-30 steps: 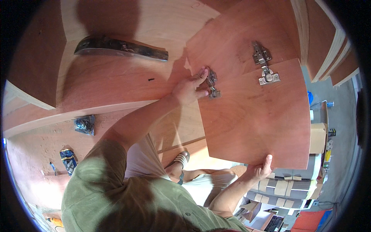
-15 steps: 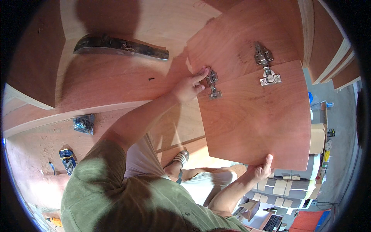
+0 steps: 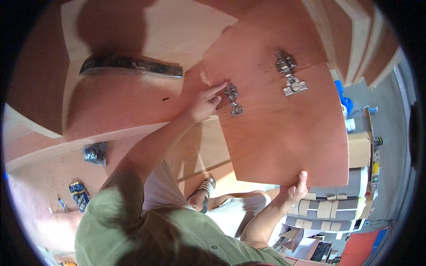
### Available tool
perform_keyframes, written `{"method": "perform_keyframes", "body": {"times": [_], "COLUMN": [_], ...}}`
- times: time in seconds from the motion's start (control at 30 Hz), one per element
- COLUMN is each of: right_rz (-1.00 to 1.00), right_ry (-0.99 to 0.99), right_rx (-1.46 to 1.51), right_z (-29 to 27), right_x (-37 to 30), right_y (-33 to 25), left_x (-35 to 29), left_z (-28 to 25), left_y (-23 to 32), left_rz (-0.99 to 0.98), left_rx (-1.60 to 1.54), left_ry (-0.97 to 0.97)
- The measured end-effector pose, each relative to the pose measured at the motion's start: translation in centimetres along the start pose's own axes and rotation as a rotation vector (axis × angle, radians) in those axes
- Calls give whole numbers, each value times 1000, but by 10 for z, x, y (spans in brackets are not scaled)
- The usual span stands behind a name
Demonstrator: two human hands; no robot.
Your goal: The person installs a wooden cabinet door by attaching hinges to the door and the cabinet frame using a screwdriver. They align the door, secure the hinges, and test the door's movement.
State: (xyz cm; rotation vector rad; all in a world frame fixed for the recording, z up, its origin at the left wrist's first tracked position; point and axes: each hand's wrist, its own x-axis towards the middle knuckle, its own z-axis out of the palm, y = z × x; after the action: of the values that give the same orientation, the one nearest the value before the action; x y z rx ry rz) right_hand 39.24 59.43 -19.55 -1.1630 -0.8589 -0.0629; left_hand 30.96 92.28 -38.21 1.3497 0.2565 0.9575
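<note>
A reddish-brown wooden cabinet door stands swung out, joined to the cabinet's side panel by two metal concealed hinges. My left hand is at the left hinge, its stretched index finger touching the hinge's upper end and its thumb apart below. The right hinge is untouched. At the door's lower edge, my right hand grips the panel, thumb on the face toward me and fingers hidden behind it.
A dark curved metal strip and a small black screw lie on the wood inside the cabinet. Left of me are a clear plastic bag of dark parts and a blue packet. Cardboard-padded grey items stand at the right.
The view has shifted, so the hinges and door appear farther left. My left index finger has straightened along the hinge's top. My right hand keeps its hold on the door.
</note>
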Motion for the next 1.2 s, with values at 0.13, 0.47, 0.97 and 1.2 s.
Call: {"method": "perform_keyframes", "body": {"times": [0.13,0.47,0.97,1.2], "right_rz": [-41,-44,-50,-53], "right_ry": [52,25,33,74], "right_rx": [32,34,41,16], "right_z": [2,7,6,12], "right_x": [3,2,2,-4], "right_y": [1,1,3,0], "left_x": [17,87,90,93], "left_z": [19,95,92,95], "left_y": [31,150,143,140], "left_rz": [325,458,447,486], "left_rx": [428,199,211,223], "left_ry": [411,399,291,360]}}
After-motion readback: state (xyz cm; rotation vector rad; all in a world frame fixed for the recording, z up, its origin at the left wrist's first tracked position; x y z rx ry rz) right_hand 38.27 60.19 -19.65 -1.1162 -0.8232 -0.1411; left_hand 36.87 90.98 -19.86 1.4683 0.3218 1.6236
